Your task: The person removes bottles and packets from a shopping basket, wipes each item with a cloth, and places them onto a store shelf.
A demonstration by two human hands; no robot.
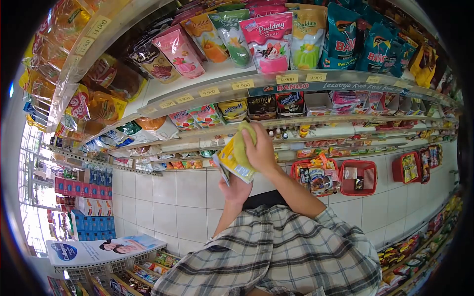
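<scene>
holding a stack of flat yellow-and-green foil sachets point(236, 159) in front of the store shelving, both hands work at chest height above the white tiled floor point(163, 197). the left hand point(236, 189) supports the stack from below, its grip closed around the lower edge of the sachets. the right hand point(260, 150) lies over the top sachet, fingers curled about its upper end, so that grip is closed on the stack as well. the sachets sit between the two hands, tilted, just in front of the grey metal shelf rail with yellow price tags point(276, 81). pink and green pudding pouches point(269, 42) hang above, well apart from the hands. two red plastic baskets point(358, 177) stand on the floor to the right.

for clean handling, keep the lower hand firm as a base and let the upper hand shift one sachet at a time; foil packets likely slide against each other, so hold the stack level and squeeze the edges, not the faces.
</scene>
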